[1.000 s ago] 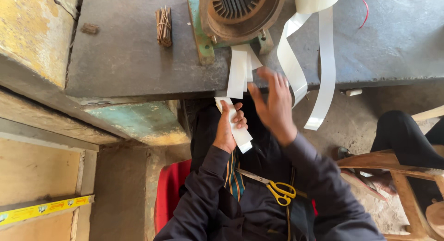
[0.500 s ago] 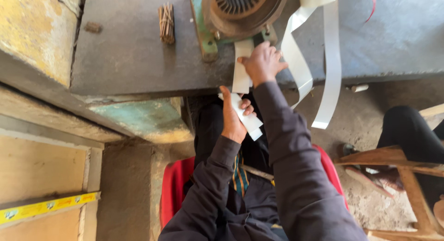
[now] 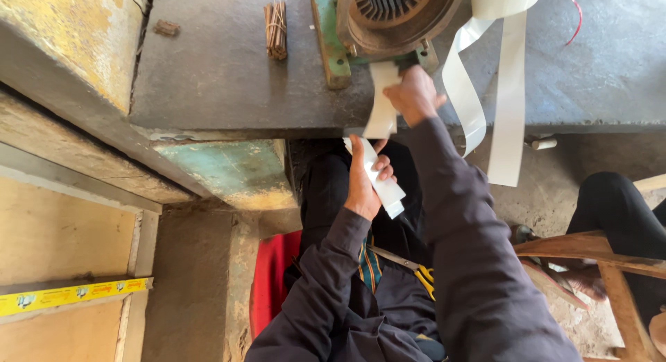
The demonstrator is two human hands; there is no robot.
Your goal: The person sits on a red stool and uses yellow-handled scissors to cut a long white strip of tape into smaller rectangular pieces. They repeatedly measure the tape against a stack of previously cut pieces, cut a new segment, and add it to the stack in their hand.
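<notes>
I see my left hand (image 3: 364,178) curled shut around a folded stack of white paper strips (image 3: 380,178), kept low below the near edge of the grey workbench (image 3: 222,77), seemingly as a supply kept in reach. My right hand (image 3: 414,95) reaches further up and pinches one white strip (image 3: 381,102) hanging down from the rusty motor housing (image 3: 395,18), apparently to keep it taut. Long white tape loops (image 3: 499,98) dangle to the right, and yellow-handled scissors (image 3: 416,270) rest in my lap.

Dark navy long sleeves — perhaps a jacket — bare hands (image 3: 415,95).
</notes>
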